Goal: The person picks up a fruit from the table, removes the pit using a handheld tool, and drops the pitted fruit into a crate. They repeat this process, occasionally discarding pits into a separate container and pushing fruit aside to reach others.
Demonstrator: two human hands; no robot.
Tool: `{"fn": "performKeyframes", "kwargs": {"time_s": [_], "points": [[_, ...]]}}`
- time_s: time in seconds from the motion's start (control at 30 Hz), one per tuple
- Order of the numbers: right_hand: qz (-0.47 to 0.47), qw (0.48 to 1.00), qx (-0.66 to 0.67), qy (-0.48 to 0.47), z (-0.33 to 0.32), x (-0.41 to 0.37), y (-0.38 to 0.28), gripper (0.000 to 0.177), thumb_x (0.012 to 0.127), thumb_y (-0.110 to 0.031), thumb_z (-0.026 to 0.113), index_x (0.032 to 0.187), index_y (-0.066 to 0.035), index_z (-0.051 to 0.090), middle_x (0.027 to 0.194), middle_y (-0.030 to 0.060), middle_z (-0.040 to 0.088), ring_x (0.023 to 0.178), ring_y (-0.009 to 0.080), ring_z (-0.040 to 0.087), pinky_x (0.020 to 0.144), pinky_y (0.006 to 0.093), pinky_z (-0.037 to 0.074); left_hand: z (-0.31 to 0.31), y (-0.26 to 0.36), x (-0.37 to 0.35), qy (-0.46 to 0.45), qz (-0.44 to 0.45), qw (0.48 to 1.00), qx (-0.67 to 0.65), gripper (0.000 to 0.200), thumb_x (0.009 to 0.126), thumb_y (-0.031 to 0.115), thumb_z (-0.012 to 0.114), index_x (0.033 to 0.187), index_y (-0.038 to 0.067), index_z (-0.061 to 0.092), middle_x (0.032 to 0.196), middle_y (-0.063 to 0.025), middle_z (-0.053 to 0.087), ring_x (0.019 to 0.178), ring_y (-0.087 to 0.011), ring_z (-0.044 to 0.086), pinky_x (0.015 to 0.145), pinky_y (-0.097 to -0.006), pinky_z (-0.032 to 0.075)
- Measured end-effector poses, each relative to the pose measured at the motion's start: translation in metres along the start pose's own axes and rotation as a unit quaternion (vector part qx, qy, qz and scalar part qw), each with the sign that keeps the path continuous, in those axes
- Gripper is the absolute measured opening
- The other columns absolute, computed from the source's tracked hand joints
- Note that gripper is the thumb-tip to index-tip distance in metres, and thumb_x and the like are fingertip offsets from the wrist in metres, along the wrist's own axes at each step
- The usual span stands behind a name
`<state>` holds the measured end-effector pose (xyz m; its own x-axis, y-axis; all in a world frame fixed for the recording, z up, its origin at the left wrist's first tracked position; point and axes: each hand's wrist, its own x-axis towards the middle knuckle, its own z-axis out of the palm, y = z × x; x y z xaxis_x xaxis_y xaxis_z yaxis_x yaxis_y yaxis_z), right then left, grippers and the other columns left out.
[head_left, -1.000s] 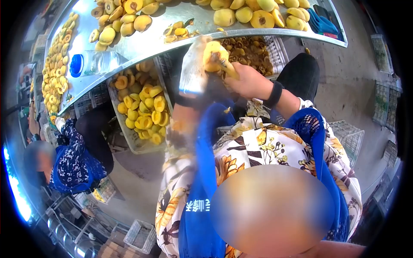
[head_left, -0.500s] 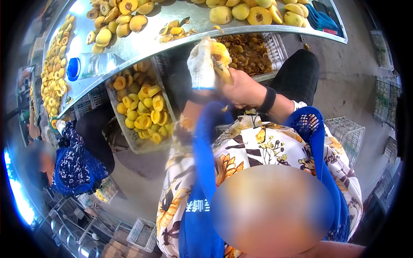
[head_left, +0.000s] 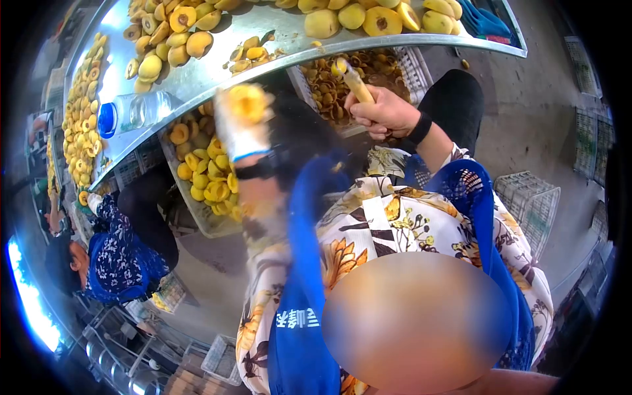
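Observation:
My left hand [head_left: 242, 135], in a white glove, is smeared by motion near the table's front edge. In it sits a yellow peach half [head_left: 249, 105] with its cut face up. My right hand [head_left: 390, 113], bare with a black band at the wrist, grips a pitting tool [head_left: 357, 85] by its pale handle. The tool's small curved tip points up and has yellow flesh about it. Below my left hand stands a crate of peach halves [head_left: 209, 230]. Beyond the tool, under the table edge, a second crate [head_left: 413, 69] holds brown and yellow scraps.
A metal table [head_left: 214, 58] crosses the front, bearing piles of peach halves [head_left: 172, 36], small scraps and a blue-capped bottle [head_left: 137, 112]. A teal cloth [head_left: 482, 21] lies at its right end. At left sits a co-worker [head_left: 122, 253]. A white crate [head_left: 526, 201] stands at right.
My hands were together, with the tool against the fruit. Now they are apart: my left hand has moved left with the peach half, and my right hand has shifted right with the tool.

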<state>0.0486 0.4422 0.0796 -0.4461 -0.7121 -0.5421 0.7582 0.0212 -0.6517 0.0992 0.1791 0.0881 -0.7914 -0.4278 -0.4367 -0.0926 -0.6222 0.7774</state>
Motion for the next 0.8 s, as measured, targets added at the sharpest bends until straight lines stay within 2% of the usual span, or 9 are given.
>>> {"fn": "performKeyframes", "kwargs": {"time_s": [0.03,0.1,0.13,0.17,0.33,0.4,0.47,0.73,0.8], "points": [[-0.019,0.99,-0.122,0.066,-0.011,0.004,0.005,0.015,0.086,-0.013,0.056,0.097,-0.007,0.048,0.06,0.001,0.046,0.034,0.0065,0.036,0.031,0.0209,0.029,-0.016,0.003,-0.001,0.094,0.108,0.978,0.151,0.043,0.087,0.046,0.053,0.095,0.005,0.059,0.08,-0.0112,0.062,0.07,-0.0239,0.062,0.058,-0.0278,0.049],[-0.053,0.913,-0.357,0.19,-0.033,0.012,0.023,0.017,0.084,-0.015,0.059,0.094,-0.005,0.049,0.061,0.0021,0.048,0.034,0.0076,0.04,0.032,0.0216,0.032,-0.064,0.017,0.005,0.204,0.259,0.809,0.487,0.041,0.083,0.04,0.061,0.096,0.002,0.064,0.089,-0.0141,0.064,0.079,-0.0258,0.062,0.071,-0.0318,0.05],[-0.037,0.933,-0.294,0.204,-0.041,0.007,0.024,0.019,0.082,-0.017,0.06,0.09,-0.003,0.05,0.059,0.0026,0.048,0.035,0.0082,0.042,0.033,0.023,0.035,-0.072,0.027,0.005,0.216,0.295,0.665,0.651,0.039,0.08,0.037,0.065,0.097,0.002,0.066,0.095,-0.0145,0.064,0.084,-0.0267,0.061,0.079,-0.0331,0.048],[-0.039,0.944,-0.245,0.217,-0.047,0.006,0.024,0.018,0.083,-0.016,0.059,0.09,-0.003,0.049,0.059,0.0026,0.048,0.035,0.0081,0.042,0.033,0.023,0.035,-0.075,0.029,0.008,0.23,0.343,0.597,0.688,0.038,0.08,0.036,0.064,0.096,0.002,0.067,0.098,-0.0138,0.064,0.089,-0.0265,0.06,0.083,-0.0343,0.045],[-0.092,0.936,-0.227,0.251,-0.024,0.006,0.013,0.016,0.085,-0.014,0.056,0.092,-0.003,0.047,0.058,0.0021,0.047,0.035,0.008,0.041,0.033,0.0224,0.035,0.039,0.018,0.043,0.023,0.391,0.616,0.684,0.032,0.08,0.038,0.061,0.098,0.012,0.066,0.101,-0.0125,0.062,0.096,-0.0284,0.059,0.079,-0.0373,0.048],[-0.12,0.933,-0.229,0.249,-0.017,0.001,0.011,0.015,0.085,-0.014,0.055,0.092,-0.004,0.048,0.058,0.0016,0.047,0.035,0.0081,0.04,0.033,0.0224,0.034,0.091,-0.004,0.065,-0.078,0.345,0.522,0.776,0.041,0.079,0.039,0.061,0.112,0.015,0.059,0.103,-0.0133,0.059,0.097,-0.0306,0.059,0.079,-0.0408,0.048],[-0.147,0.937,-0.212,0.236,-0.021,0.002,0.017,0.014,0.085,-0.013,0.055,0.092,-0.004,0.048,0.057,0.0013,0.047,0.035,0.0082,0.04,0.033,0.0224,0.033,0.126,-0.032,0.083,-0.1,0.262,0.503,0.817,0.053,0.074,0.042,0.066,0.119,0.016,0.053,0.11,-0.0153,0.058,0.096,-0.0348,0.058,0.08,-0.0446,0.048],[-0.203,0.889,-0.321,0.254,0.002,-0.008,0.005,0.016,0.083,-0.017,0.057,0.09,-0.003,0.053,0.067,0.0066,0.056,0.046,0.013,0.051,0.045,0.0257,0.041,0.125,-0.038,0.094,-0.039,0.288,0.567,0.771,0.052,0.064,0.034,0.072,0.106,0.009,0.054,0.098,-0.0178,0.063,0.089,-0.0334,0.061,0.078,-0.0421,0.05],[-0.272,0.838,-0.385,0.275,0.0,-0.005,0.008,0.02,0.082,-0.02,0.058,0.09,-0.002,0.054,0.071,0.0087,0.059,0.056,0.017,0.057,0.055,0.029,0.046,0.102,-0.029,0.081,-0.027,0.369,0.666,0.647,0.03,0.07,0.021,0.071,0.091,0.006,0.057,0.084,-0.0168,0.063,0.077,-0.0256,0.063,0.07,-0.0369,0.052]]}}
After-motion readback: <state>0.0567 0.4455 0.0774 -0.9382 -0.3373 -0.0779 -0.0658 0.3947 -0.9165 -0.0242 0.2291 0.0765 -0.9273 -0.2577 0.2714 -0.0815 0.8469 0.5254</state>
